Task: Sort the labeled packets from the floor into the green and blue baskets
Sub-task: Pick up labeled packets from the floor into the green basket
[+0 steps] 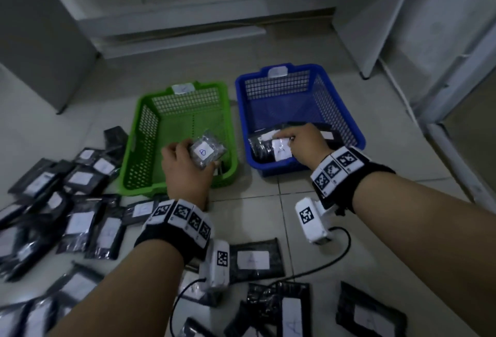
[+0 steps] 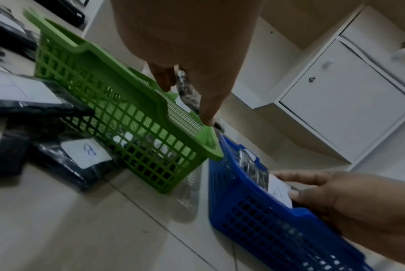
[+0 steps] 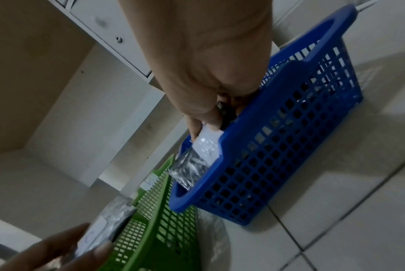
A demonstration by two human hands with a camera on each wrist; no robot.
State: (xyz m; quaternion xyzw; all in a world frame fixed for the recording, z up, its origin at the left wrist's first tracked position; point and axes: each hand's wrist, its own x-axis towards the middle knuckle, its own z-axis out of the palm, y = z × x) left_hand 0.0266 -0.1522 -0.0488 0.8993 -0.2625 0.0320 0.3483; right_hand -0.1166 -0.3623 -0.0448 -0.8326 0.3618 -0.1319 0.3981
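Note:
My left hand (image 1: 185, 159) grips a clear packet labelled B (image 1: 205, 152) over the near end of the green basket (image 1: 139, 132); the left wrist view shows that packet (image 2: 187, 88) between thumb and fingers. My right hand (image 1: 303, 143) pinches a dark packet labelled A (image 1: 280, 150) just inside the near end of the blue basket (image 1: 349, 122), above another dark packet lying there. In the right wrist view the fingers (image 3: 206, 119) hold its white label (image 3: 208, 144) at the blue basket's rim (image 3: 222, 139).
Several dark labelled packets (image 1: 77, 218) lie spread on the tiled floor to the left and in front of me (image 1: 253, 260). White cabinets (image 1: 171, 14) stand behind the baskets. Cables (image 1: 335, 253) trail from the wrist cameras across the floor.

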